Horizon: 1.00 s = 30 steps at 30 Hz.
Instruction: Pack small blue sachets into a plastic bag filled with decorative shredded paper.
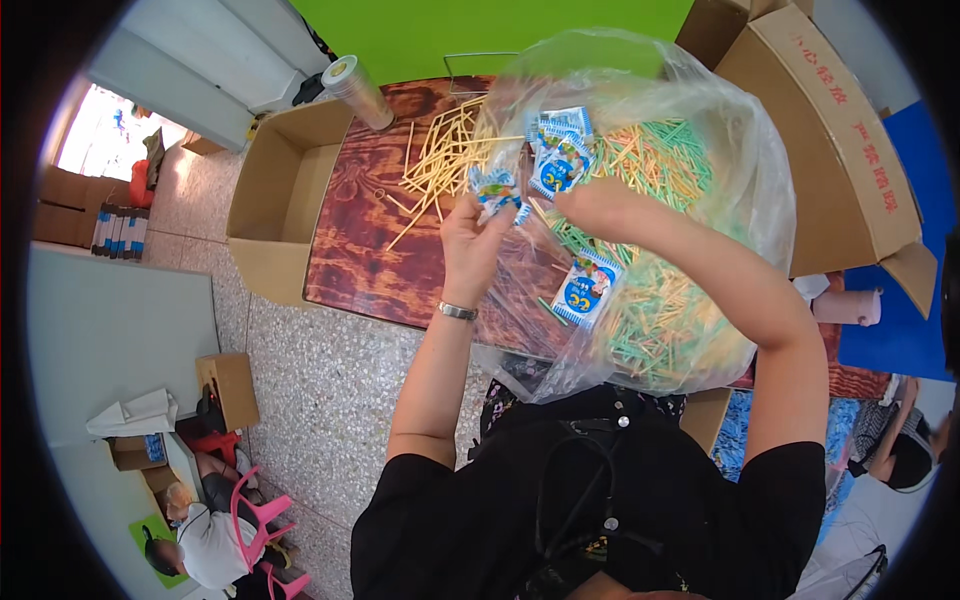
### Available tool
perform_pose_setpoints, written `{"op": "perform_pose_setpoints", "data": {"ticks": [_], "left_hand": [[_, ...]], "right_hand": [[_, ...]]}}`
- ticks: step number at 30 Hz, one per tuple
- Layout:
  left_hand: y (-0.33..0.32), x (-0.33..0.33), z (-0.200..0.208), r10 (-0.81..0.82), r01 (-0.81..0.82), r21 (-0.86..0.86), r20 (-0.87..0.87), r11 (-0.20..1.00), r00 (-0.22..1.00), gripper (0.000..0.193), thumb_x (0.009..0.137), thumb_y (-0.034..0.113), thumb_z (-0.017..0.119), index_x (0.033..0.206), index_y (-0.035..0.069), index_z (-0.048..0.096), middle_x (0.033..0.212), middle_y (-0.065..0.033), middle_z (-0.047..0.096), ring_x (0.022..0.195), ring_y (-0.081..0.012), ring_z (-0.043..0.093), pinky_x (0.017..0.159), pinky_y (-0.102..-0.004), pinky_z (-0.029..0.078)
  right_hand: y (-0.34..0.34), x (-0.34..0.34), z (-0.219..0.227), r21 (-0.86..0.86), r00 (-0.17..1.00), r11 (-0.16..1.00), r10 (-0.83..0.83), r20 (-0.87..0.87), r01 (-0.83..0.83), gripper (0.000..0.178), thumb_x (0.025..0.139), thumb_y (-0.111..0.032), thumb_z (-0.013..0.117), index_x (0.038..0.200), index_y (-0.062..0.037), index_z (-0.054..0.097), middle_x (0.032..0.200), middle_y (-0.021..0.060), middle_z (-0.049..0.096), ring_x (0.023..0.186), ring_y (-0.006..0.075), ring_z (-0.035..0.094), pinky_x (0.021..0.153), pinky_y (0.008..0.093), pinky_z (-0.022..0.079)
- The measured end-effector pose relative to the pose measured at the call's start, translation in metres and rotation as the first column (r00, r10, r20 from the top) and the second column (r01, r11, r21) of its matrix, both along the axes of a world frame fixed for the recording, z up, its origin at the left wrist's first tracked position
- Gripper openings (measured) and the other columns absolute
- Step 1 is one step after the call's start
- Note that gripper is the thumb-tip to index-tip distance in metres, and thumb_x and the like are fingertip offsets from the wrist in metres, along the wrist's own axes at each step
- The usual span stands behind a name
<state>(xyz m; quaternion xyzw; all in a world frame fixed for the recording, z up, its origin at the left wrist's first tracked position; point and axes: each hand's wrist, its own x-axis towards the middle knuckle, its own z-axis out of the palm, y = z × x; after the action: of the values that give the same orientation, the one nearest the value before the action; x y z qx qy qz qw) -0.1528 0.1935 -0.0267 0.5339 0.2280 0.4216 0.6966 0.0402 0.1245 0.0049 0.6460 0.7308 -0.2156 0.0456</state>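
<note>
My left hand [470,235] is closed around a small blue-and-white packet [496,190], held above the table edge of a clear plastic bag [765,160]. Just right of it, my right hand [592,207] has its fingers bunched together beside more blue-and-white packets [560,165]; what lies between the fingertips is hidden. Thin pastel sticks [665,150] in green, orange and yellow fill the wide-open bag. Another packet [587,287] rests on the bag nearer me. Loose pale yellow sticks [445,150] lie heaped to the left of my hands.
The table [360,240] has a reddish marbled top. An open cardboard box [285,180] stands at its left, a larger carton [820,130] at the right. A clear roll [357,92] stands at the back. A pink cylinder [848,307] is right. Another person [210,540] sits lower left.
</note>
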Motion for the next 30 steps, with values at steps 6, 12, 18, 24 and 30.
{"op": "perform_pose_setpoints", "data": {"ticks": [6,12,18,24,30], "left_hand": [[-0.006,-0.009,-0.026,0.079,-0.071,0.067,-0.114,0.995,0.99,0.015,0.083,0.002,0.071,0.097,0.001,0.064,0.089,-0.0005,0.065,0.078,-0.0058,0.06,0.068,-0.0208,0.049],[-0.009,-0.008,-0.035,0.148,-0.093,0.365,-0.124,0.926,0.981,0.015,0.08,0.0,0.072,0.092,0.0,0.063,0.093,-0.006,0.065,0.084,-0.012,0.063,0.07,-0.0247,0.052],[-0.013,0.004,-0.037,0.197,-0.111,0.442,-0.153,0.89,0.969,0.018,0.078,0.002,0.074,0.093,0.001,0.064,0.089,-0.0079,0.065,0.074,-0.0161,0.064,0.064,-0.0268,0.053],[-0.021,0.017,-0.041,0.177,-0.065,0.477,-0.195,0.877,0.965,0.021,0.076,0.003,0.075,0.093,0.001,0.062,0.089,-0.0089,0.064,0.072,-0.0189,0.064,0.06,-0.0285,0.053],[-0.028,0.015,-0.026,0.237,-0.051,0.624,-0.218,0.78,0.947,0.021,0.077,0.003,0.075,0.093,0.002,0.06,0.092,-0.0096,0.064,0.074,-0.0203,0.064,0.059,-0.0303,0.053]], "right_hand": [[0.024,-0.05,-0.074,0.039,0.94,0.997,-0.082,0.33,0.074,0.026,0.093,-0.024,0.05,0.103,-0.0104,0.07,0.09,0.0104,0.07,0.08,0.0284,0.069,0.065,0.0417,0.054],[0.018,-0.022,-0.034,-0.137,0.984,0.982,-0.113,0.136,0.131,0.019,0.089,-0.016,0.052,0.102,-0.0083,0.064,0.088,0.0153,0.066,0.085,0.0328,0.066,0.069,0.0436,0.052],[-0.024,0.019,0.101,-0.018,0.905,0.991,-0.128,-0.407,0.132,0.017,0.093,-0.017,0.053,0.101,-0.0023,0.054,0.085,0.0175,0.061,0.084,0.0366,0.061,0.073,0.0468,0.046],[-0.034,0.012,0.099,0.319,0.957,0.948,0.109,-0.27,-0.018,0.017,0.093,-0.015,0.054,0.094,0.0016,0.05,0.097,0.0193,0.058,0.093,0.0378,0.057,0.076,0.0467,0.044],[-0.028,0.015,0.104,0.083,0.981,0.996,0.042,-0.188,-0.027,0.017,0.091,-0.016,0.056,0.096,-0.0007,0.05,0.086,0.0213,0.059,0.085,0.0418,0.058,0.075,0.0495,0.045]]}}
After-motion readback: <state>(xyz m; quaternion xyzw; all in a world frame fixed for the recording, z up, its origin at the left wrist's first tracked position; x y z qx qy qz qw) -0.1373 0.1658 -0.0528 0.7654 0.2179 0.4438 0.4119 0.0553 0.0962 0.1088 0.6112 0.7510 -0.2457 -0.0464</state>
